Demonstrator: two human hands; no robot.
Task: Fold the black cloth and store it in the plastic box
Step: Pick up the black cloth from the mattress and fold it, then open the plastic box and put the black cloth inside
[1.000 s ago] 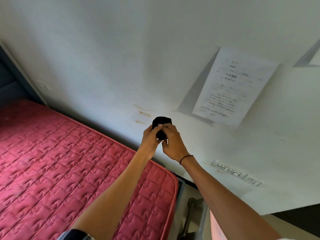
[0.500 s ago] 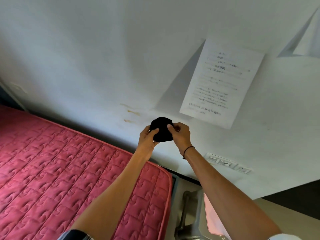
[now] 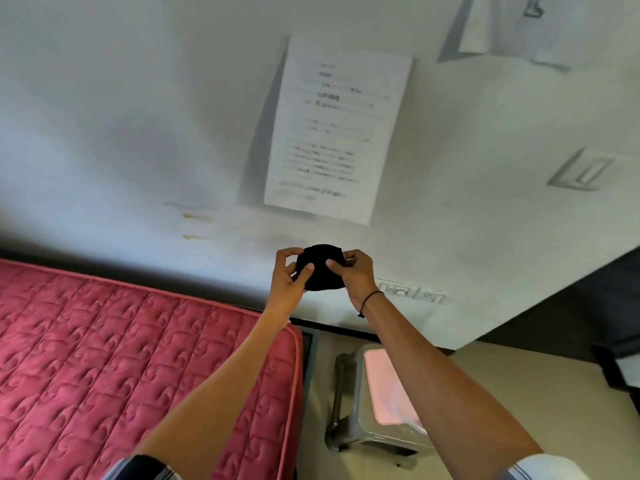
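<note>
White wall [image 3: 138, 116] behind; two hands [image 3: 291, 275] [image 3: 353, 275] pinch one black cloth [image 3: 320, 268].

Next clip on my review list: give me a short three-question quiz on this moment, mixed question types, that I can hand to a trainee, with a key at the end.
1. True or false: the black cloth lies spread flat on the pink mattress.
2. Multiple choice: what holds the cloth? A) the left hand alone B) the right hand alone C) both hands, one on each side
3. Fill in: a thin dark band circles the ____ wrist.

Key
1. False: it is a small bunched bundle held in the air in front of the white wall.
2. C
3. right
</note>
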